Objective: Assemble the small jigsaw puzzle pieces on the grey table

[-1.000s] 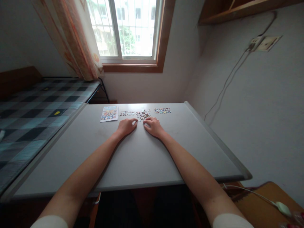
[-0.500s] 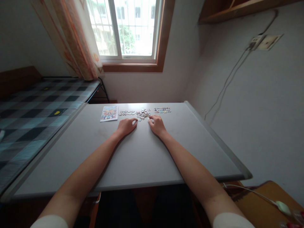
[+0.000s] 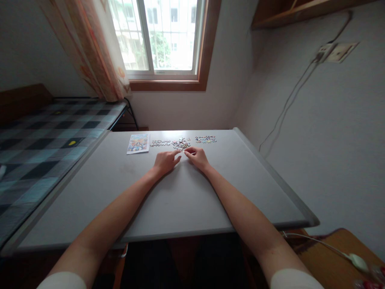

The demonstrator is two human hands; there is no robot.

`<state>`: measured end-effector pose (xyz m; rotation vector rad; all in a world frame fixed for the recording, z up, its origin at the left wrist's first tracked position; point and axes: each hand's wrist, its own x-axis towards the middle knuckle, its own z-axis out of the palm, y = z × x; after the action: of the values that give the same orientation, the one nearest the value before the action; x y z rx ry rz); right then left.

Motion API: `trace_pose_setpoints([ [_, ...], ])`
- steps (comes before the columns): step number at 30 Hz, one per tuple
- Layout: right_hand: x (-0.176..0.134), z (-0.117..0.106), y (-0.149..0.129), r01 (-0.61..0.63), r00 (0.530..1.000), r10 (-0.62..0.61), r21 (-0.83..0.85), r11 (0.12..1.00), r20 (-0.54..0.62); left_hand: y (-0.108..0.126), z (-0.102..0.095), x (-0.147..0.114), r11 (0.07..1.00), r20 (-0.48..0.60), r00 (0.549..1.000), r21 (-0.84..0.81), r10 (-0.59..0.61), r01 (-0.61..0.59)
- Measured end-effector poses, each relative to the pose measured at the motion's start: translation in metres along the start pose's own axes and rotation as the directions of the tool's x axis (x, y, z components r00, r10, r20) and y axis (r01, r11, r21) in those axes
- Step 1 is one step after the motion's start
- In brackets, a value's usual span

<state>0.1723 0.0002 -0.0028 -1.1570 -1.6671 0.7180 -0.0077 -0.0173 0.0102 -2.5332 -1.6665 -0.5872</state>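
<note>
Near the far edge of the tabletop, jigsaw pieces lie heaped; the right hand pinches a pale piece, its face indistinct; the left hand has thumb and index spread, contact with that piece unclear; a window-frame marking is unreadable.

The left hand has slid rightward, toward the frame's centre, its thumb and forefinger now spread, and the right hand has brought a pale piece leftward to that forefinger.
</note>
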Motion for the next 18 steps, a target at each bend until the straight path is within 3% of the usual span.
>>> trace_pose_setpoints([
  [5,-0.0017,0.0011,-0.0006,0.024,0.999,-0.024,-0.003,1.000,0.038,-0.0038,0.0046,-0.0005,0.995,-0.084,0.994,-0.067,0.064,-0.070],
  [18,-0.0004,0.0018,0.0014,-0.008,0.993,-0.003,0.099,0.995,0.115,-0.0070,0.0082,0.0001,0.988,-0.122,0.986,-0.096,0.111,-0.123],
])
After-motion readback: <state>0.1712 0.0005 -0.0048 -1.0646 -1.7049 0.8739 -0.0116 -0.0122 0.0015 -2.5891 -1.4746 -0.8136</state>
